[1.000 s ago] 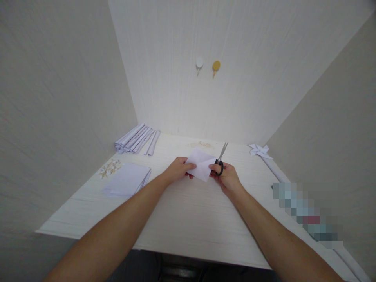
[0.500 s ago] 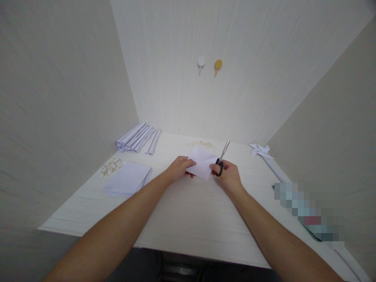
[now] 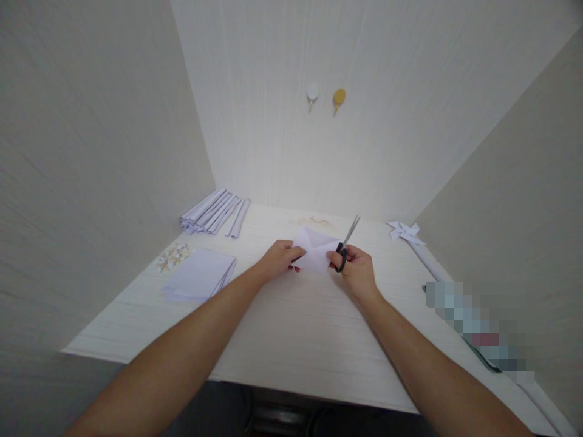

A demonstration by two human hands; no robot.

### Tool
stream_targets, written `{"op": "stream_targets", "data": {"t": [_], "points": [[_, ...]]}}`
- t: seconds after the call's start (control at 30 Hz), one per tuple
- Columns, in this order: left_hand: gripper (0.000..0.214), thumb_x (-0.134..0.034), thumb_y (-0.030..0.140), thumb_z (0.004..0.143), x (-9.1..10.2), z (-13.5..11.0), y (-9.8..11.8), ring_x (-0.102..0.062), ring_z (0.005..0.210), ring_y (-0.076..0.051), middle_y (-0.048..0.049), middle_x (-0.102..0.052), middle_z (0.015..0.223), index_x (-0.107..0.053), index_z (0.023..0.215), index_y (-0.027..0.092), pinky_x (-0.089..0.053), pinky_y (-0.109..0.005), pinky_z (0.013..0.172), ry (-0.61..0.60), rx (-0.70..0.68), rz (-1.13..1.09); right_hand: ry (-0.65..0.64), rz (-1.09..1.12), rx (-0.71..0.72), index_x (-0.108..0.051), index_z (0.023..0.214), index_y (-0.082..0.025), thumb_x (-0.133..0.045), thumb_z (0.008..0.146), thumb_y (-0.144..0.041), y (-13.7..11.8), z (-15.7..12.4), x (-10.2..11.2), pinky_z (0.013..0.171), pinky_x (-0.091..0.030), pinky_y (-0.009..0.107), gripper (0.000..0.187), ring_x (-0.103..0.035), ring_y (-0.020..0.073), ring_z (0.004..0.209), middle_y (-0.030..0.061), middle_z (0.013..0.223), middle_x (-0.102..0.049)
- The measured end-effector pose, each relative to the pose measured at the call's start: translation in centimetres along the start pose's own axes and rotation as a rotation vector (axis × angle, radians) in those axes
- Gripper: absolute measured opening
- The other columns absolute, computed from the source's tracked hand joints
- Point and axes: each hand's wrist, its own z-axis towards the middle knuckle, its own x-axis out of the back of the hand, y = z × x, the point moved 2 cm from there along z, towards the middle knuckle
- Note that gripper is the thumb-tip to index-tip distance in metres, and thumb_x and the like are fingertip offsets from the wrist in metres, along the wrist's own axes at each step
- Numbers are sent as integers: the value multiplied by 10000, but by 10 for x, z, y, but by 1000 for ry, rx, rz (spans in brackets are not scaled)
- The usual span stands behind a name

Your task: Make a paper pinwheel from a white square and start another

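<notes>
A square of white paper (image 3: 314, 250) with creases across it is held up above the table between both hands. My left hand (image 3: 280, 258) pinches its left edge, thumb on top. My right hand (image 3: 357, 267) has black-handled scissors (image 3: 350, 233) hooked over its fingers, blades pointing up and away with the tips slightly apart. The thumb of that same hand also presses on the paper's right edge. Both hands' other fingers are partly hidden under the sheet.
Stacked white sheets (image 3: 200, 273) lie left on the table (image 3: 291, 340), near small white-and-tan pieces (image 3: 173, 258). Rolled paper tubes (image 3: 214, 212) lie behind. A paper pinwheel (image 3: 404, 232) on a long tube and a blurred-out item (image 3: 473, 328) lie right. Two hooks (image 3: 339, 97) hang on the back wall.
The lower corner of the paper no longer hangs as a point, and a fold across the sheet shows more. The scissors' tips have parted slightly. Both hands stay nearly in place.
</notes>
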Motion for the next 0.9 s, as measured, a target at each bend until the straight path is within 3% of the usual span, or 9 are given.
{"op": "stream_targets", "data": {"t": [0.17, 0.53, 0.77, 0.9], "points": [[162, -693, 287, 773, 2, 0, -2, -601, 501, -122, -32, -677, 612, -697, 730, 132, -402, -210, 477, 13, 7, 52, -1, -1, 3, -640, 617, -194, -776, 615, -356, -2, -2, 0, 538, -440, 275, 212, -563, 151, 556, 19, 585, -667], [180, -694, 245, 802, 3, 1, -2, -587, 484, -105, -24, -662, 571, -658, 663, 137, -421, -197, 472, 87, 9, 26, 15, 52, -70, -624, 645, -195, -808, 617, -392, 13, 6, 1, 552, -466, 277, 271, -579, 143, 535, 20, 580, -662], [180, -672, 270, 831, 18, 1, 4, -574, 484, -107, -16, -644, 575, -652, 714, 135, -463, -222, 504, 308, -68, -51, -102, -37, -167, -646, 646, -177, -792, 658, -475, 8, 5, -2, 477, -423, 266, 332, -551, 127, 498, 54, 640, -675], [192, -690, 303, 821, 27, -1, 9, -583, 494, -108, -9, -627, 574, -640, 737, 138, -482, -221, 512, 389, -102, -113, -209, -173, -187, -699, 679, -166, -802, 647, -478, 6, 3, -2, 443, -353, 254, 330, -489, 115, 456, 12, 551, -622]]}}
